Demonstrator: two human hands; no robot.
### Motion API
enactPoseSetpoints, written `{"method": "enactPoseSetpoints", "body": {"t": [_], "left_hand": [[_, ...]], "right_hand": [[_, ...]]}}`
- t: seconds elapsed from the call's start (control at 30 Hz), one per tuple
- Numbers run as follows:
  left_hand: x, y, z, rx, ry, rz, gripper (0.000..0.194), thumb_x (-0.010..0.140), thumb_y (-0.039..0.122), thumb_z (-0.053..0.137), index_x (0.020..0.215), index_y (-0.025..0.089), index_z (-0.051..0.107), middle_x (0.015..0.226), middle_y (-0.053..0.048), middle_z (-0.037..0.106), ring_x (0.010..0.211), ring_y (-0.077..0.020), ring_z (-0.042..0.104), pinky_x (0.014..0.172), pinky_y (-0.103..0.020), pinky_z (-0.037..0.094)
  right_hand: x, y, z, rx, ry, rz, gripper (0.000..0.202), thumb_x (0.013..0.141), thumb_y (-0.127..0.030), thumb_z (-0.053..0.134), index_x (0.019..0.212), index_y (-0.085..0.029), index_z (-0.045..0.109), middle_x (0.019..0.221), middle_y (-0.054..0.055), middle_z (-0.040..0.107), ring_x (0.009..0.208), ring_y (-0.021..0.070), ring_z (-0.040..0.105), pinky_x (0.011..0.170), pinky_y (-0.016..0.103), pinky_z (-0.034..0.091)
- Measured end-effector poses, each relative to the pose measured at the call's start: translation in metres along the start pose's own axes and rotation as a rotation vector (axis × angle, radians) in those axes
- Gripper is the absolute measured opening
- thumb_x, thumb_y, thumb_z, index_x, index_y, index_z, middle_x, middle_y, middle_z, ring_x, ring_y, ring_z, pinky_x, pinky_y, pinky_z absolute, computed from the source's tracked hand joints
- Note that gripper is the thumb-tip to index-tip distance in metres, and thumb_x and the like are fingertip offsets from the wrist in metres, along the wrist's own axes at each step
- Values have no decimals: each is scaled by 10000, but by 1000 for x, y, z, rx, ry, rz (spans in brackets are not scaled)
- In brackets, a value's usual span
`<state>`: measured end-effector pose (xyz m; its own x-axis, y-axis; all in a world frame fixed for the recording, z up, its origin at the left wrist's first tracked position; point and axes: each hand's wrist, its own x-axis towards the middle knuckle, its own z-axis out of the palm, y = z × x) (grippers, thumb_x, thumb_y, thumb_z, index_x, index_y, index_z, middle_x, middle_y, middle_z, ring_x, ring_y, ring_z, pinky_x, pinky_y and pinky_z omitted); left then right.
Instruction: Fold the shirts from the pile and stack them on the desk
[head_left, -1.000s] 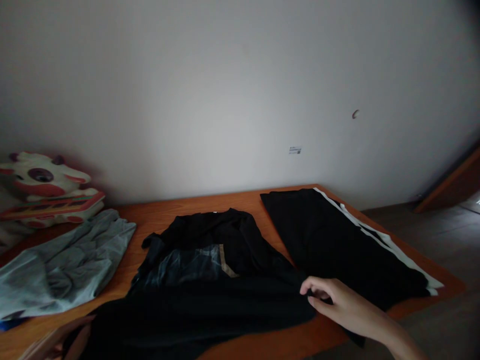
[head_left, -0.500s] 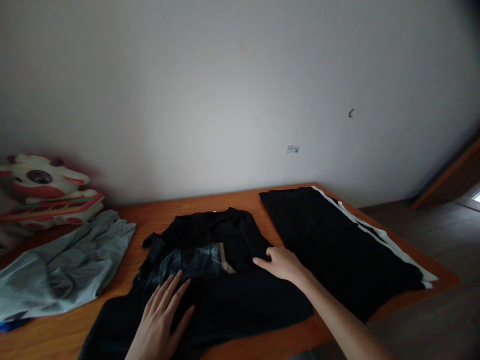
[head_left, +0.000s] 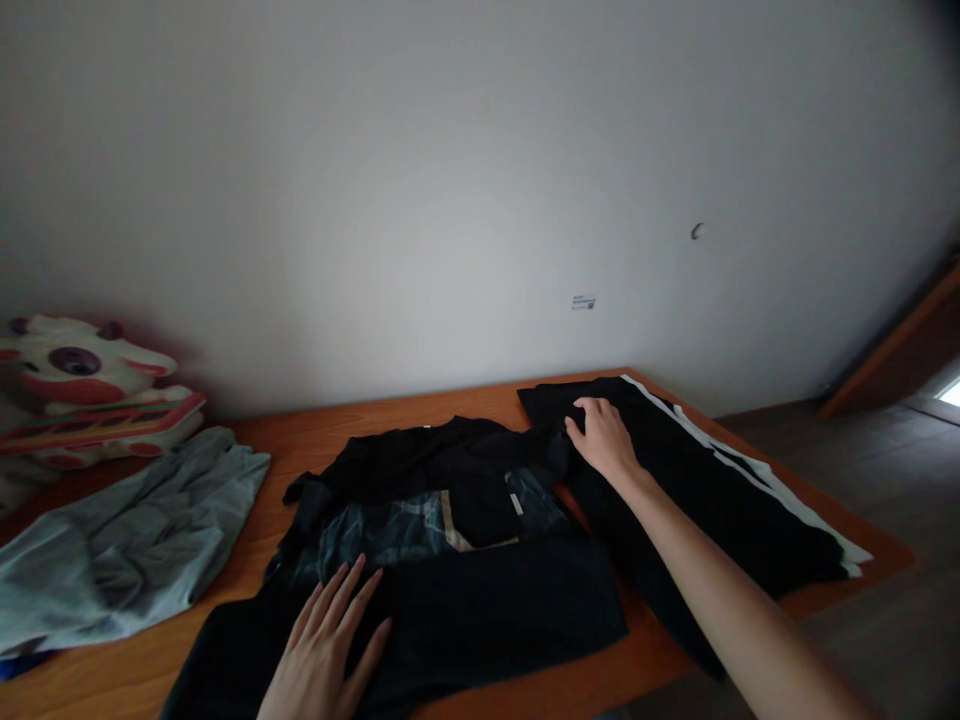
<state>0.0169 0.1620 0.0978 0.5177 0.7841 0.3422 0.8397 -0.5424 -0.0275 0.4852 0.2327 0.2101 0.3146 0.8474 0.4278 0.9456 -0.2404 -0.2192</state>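
Observation:
A black shirt [head_left: 480,600] with a dark patterned panel and beige trim lies spread on the wooden table. My left hand [head_left: 322,640] rests flat on its lower left part, fingers spread. Farther right, my right hand [head_left: 606,438] has its fingers curled at the end of the shirt's right sleeve [head_left: 551,452], which stretches out from the shirt's side. Black cloth behind the fingertips makes the grip hard to see fully. Beneath and beyond that hand lie black trousers [head_left: 697,500] with white side stripes.
A crumpled grey garment [head_left: 135,540] lies at the left of the table [head_left: 360,408]. Behind it stands a cow-shaped toy with a keyboard [head_left: 97,390]. The wall [head_left: 450,200] runs along the table's far edge, and the floor [head_left: 862,450] shows at the right.
My right hand has moved right and away from me, drawing the sleeve outward. More of the patterned panel and beige trim now shows. My left hand has stayed nearly still.

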Motion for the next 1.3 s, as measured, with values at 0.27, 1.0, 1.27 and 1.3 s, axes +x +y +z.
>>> {"method": "enactPoseSetpoints", "body": {"t": [0.27, 1.0, 1.27, 1.3], "left_hand": [[-1, -1, 3, 28, 1, 9, 623, 939, 536, 503, 1513, 305, 426, 1582, -63, 424, 1421, -296, 454, 1103, -539, 477], [-40, -19, 4, 87, -3, -233, 650, 849, 588, 534, 1466, 390, 488, 1511, -83, 536, 1430, -399, 421, 1099, -705, 348], [-6, -30, -4, 79, -73, -138, 472, 906, 492, 479, 1313, 327, 654, 1453, -86, 595, 1341, -380, 536, 1069, -625, 446], [9, -27, -1, 50, -45, -157, 519, 914, 525, 477, 1348, 283, 628, 1484, -102, 565, 1364, -358, 518, 1099, -581, 442]], "right_hand": [[-59, -10, 33, 76, -275, -360, 366, 995, -398, 492, 1267, -197, 632, 1341, 133, 612, 1244, 273, 563, 1046, 410, 423], [-160, -6, 11, 249, -502, -379, 568, 997, -582, 456, 1476, -283, 510, 1605, 94, 391, 1472, 328, 365, 1191, 548, 338], [-150, -25, 0, 165, -414, -339, 514, 1041, -533, 354, 1122, -186, 724, 1256, 162, 687, 1260, 332, 597, 1109, 563, 412], [-143, -34, 1, 161, -394, -329, 516, 1048, -513, 335, 1086, -179, 727, 1230, 169, 693, 1230, 330, 615, 1101, 561, 417]]}}
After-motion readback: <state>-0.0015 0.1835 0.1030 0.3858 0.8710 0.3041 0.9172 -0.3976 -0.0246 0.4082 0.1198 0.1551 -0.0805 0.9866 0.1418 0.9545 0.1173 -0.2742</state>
